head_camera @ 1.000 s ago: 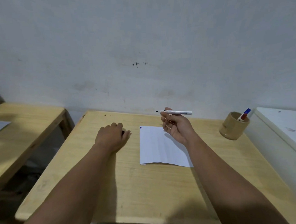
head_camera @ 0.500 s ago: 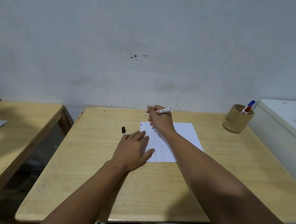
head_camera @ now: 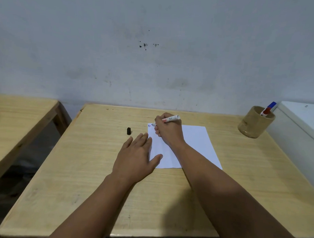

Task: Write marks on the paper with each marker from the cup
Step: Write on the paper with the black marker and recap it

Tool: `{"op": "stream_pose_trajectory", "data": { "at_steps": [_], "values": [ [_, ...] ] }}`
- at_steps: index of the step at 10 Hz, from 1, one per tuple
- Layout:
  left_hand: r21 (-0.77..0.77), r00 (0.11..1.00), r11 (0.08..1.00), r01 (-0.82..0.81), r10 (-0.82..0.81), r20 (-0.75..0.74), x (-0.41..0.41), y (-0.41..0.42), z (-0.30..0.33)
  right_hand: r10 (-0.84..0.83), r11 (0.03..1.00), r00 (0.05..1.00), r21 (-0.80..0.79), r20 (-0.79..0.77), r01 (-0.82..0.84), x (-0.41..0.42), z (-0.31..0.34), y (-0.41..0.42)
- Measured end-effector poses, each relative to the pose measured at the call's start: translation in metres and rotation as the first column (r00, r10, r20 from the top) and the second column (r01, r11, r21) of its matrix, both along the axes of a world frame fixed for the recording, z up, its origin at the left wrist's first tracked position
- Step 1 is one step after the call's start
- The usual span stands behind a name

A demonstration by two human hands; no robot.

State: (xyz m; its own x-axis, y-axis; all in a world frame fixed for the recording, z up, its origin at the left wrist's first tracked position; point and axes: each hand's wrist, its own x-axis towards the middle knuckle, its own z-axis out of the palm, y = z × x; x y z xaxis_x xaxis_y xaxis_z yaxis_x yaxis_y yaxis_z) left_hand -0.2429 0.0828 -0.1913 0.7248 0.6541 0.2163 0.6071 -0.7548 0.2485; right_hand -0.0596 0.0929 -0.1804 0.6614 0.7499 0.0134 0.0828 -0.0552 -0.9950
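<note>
Near edge of wooden table (head_camera: 89, 196): both bare forearms crossing it, reaching toward far side.

Mid-table, left of centre: left hand (head_camera: 136, 156) palm down, flat, fingers spread and extended, gripping nothing. Thumb and index side lying on the left edge of the paper (head_camera: 192, 146), rest of hand on bare wood.

Paper: white sheet, flat on table, right of centre, closer to far edge than near edge. Right forearm lying across its near-right part.

Far-left corner of paper: right hand (head_camera: 168, 130) curled closed around white marker (head_camera: 170, 118). Barrel tilted, rear end pointing up and right, red lettering on barrel. Dark tip down at the paper close to the corner; contact itself too fine to confirm. Two small marks (head_camera: 149, 126) just left of tip, one reddish, one bluish.

Left of paper, beyond left fingertips: black marker cap (head_camera: 128, 131), alone on bare wood, apart from hand and sheet.

Far-right corner of table: tan cup (head_camera: 255, 123), upright, well apart from paper. Two markers in it, leaning right: red-capped marker (head_camera: 266, 111) and blue-capped marker (head_camera: 272, 105) behind.

Right of table: white cabinet-like surface (head_camera: 302, 120), just beside cup. Left: second wooden table (head_camera: 19, 114), separated by gap. Behind everything: pale wall (head_camera: 154, 65), dark specks near centre.
</note>
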Motion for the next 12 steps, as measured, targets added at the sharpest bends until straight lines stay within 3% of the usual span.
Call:
{"op": "stream_pose_trajectory", "data": {
  "at_steps": [5,8,9,10,11,12],
  "values": [
    [-0.007,1.000,1.000,0.007,-0.007,0.008,0.000,0.000,0.001,0.002,0.998,0.995,-0.060,0.100,0.004,-0.002,0.000,0.000],
    [-0.007,1.000,1.000,0.014,-0.014,0.021,-0.001,-0.002,0.004,-0.036,0.996,0.998,0.083,-0.051,0.040,-0.001,0.026,-0.012],
    [0.031,0.994,0.999,0.011,-0.014,0.111,-0.002,-0.002,0.008,-0.060,0.984,0.987,0.155,-0.147,0.083,0.004,0.052,-0.021],
    [0.123,0.949,0.985,-0.123,0.080,0.304,-0.001,0.003,0.021,0.004,0.982,0.950,0.182,-0.311,0.055,0.015,0.077,-0.036],
    [0.085,0.902,0.948,-0.307,0.261,0.343,0.000,0.023,0.033,-0.044,0.980,0.960,0.176,-0.277,0.096,0.026,0.085,-0.055],
    [-0.139,0.903,0.931,-0.338,0.362,0.231,-0.001,0.046,0.036,-0.054,0.981,0.965,0.165,-0.256,0.099,0.032,0.082,-0.077]
  ]
}}
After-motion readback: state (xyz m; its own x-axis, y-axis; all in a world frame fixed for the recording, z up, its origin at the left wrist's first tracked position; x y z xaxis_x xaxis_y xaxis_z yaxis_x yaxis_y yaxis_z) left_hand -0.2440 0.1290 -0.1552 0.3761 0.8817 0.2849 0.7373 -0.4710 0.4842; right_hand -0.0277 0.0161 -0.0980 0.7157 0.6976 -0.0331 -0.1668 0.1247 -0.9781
